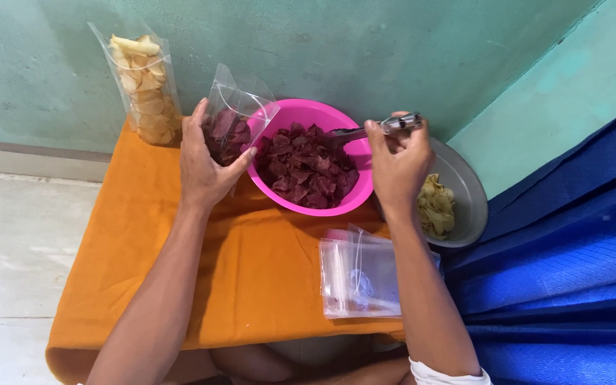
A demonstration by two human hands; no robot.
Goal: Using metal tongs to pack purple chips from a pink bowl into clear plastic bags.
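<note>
Left hand [204,160] fingers around half-filled clear bag [233,125]; right hand [397,164] apparently gripping metal tongs [376,128].

Left hand [204,160]: raised over far left part of table, palm turned right, fingers [195,121] extended upward, thumb spread right, curled in hold. Left forearm bare, running from near edge up and right. Right hand [397,164]: raised near far right edge, back toward camera, fingers [386,135] pinched closed. Right forearm bare, white sleeve edge at elbow.
</note>
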